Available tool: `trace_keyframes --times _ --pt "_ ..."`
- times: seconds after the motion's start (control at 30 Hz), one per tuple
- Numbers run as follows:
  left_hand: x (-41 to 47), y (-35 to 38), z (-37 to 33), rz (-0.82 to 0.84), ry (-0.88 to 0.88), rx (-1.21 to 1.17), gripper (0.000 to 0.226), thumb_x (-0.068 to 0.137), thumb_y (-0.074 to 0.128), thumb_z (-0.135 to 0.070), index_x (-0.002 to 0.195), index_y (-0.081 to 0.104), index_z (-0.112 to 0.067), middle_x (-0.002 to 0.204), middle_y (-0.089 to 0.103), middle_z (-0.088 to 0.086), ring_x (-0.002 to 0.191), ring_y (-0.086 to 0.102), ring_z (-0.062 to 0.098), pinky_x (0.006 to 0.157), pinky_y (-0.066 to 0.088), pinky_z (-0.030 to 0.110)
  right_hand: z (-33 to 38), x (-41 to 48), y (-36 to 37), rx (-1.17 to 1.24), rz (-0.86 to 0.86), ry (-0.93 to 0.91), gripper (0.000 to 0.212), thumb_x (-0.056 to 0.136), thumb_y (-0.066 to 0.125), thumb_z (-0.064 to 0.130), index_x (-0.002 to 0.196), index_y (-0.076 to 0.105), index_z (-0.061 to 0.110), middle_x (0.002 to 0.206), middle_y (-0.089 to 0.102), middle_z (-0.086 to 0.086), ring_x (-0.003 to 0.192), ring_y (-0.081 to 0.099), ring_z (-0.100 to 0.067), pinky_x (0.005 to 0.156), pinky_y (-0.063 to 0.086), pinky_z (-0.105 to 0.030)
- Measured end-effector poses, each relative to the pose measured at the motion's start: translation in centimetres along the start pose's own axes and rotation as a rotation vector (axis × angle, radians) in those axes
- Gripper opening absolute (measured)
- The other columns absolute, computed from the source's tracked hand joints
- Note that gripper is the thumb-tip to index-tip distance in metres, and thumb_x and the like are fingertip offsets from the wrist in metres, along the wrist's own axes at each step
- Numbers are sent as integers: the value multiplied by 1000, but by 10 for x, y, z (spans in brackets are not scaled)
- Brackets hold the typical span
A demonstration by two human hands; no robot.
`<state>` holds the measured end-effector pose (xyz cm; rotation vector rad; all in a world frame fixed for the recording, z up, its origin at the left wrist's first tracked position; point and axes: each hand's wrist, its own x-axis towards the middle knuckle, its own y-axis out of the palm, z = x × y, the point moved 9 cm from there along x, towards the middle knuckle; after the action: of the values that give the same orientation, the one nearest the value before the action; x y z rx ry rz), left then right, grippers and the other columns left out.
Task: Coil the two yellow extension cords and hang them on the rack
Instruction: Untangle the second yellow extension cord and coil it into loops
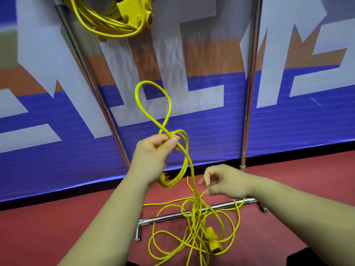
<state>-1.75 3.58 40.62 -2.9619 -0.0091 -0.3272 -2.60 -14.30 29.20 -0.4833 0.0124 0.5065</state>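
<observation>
— So, where is the loose cord (163,129) right now?

— Partly in the air, mostly on the ground. The left hand (153,150) grips it at chest height, fingers and thumb curled round a few gathered turns. One open loop stands up above the fist and a longer one hangs below the wrist.

— And the remainder?

— From the fist a strand drops straight down into a tangled heap on the red floor (57,227). The heap lies across the base bar (169,215) of the rack (251,83), and the cord's yellow socket end (212,240) sits in the middle of it.

— What about the right hand (224,181)?

— It hovers lower, just beside the falling strand, fingers loosely bent with nothing between them (the fingertips are close to the strand, but I see no contact).

— Is the other one up?

— Yes. The coiled cord (107,25) hangs at the top of the frame between the rack's two shiny uprights, nearer the left one, its turns bunched together and its socket block (134,12) resting against them. What it hangs from is cut off by the upper edge.

— Behind all that?

— A banner (288,121) in blue, white and orange runs along the wall, close behind the uprights, down to the floor.
</observation>
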Motion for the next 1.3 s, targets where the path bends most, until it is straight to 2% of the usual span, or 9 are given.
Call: trace_keyframes --times 0.17,0.33,0.5,0.7,0.87,0.97,1.1,1.2,1.3 --pt "-2 -24 -2 -38 -37 -173 25 98 61 -19 78 76 -17 86 45 15 47 18 13 43 14 19 0 17 44 15 73 -18 32 79 78 -2 76 58 22 112 71 -13 78 65 5 79 53 -23" --pt "-9 -39 -2 -53 -41 -211 23 98 61 -19 81 76 -14 85 46 16 50 17 14 47 11 28 1 32 71 60 7 -25 32 79 79 2 71 55 22 74 68 -9 74 65 -15 69 50 -32" --pt "-11 -60 6 -94 -74 -267 18 99 59 -19 92 76 -15 78 65 9 45 20 10 46 12 27 12 38 65 13 -136 -40 34 83 78 9 70 49 22 54 57 8 52 48 -11 60 43 -30" --pt "-12 -76 47 -115 -191 28 16 93 69 -29 90 77 -15 60 63 -2 44 30 11 42 26 21 63 26 18 207 -336 -97 24 82 79 4 80 56 12 60 65 -3 57 59 -17 64 50 -32" --pt "-20 -51 69 5 -280 62 12 89 74 -23 99 77 -17 84 75 5 41 43 0 47 30 22 97 4 -12 463 -450 -150 20 84 76 4 84 59 13 68 68 -10 69 67 -18 64 57 -33" --pt "-30 -21 68 162 -271 134 17 87 76 -22 102 78 -16 83 77 6 41 41 1 43 31 17 96 -6 -21 540 -509 -138 16 85 75 4 88 61 11 74 69 -13 73 70 -18 62 57 -29" --pt "-38 10 67 326 -211 272 22 83 80 -24 105 78 -19 59 64 -18 45 49 -6 50 35 9 85 -14 -39 649 -635 -94 15 86 74 4 89 62 11 73 68 -9 74 70 -18 63 60 -33" --pt "-39 19 68 348 -198 313 29 78 85 -28 107 78 -27 73 69 -15 65 60 -4 72 44 15 81 -17 -50 743 -666 -89 16 86 75 7 89 62 14 77 70 -5 73 70 -15 61 57 -28" --pt "-39 31 66 364 -150 418 13 83 80 -30 95 77 -34 61 65 -15 59 53 -2 64 44 20 78 -19 -54 817 -659 -94 15 86 74 6 89 61 14 77 71 -3 71 71 -13 59 56 -25"
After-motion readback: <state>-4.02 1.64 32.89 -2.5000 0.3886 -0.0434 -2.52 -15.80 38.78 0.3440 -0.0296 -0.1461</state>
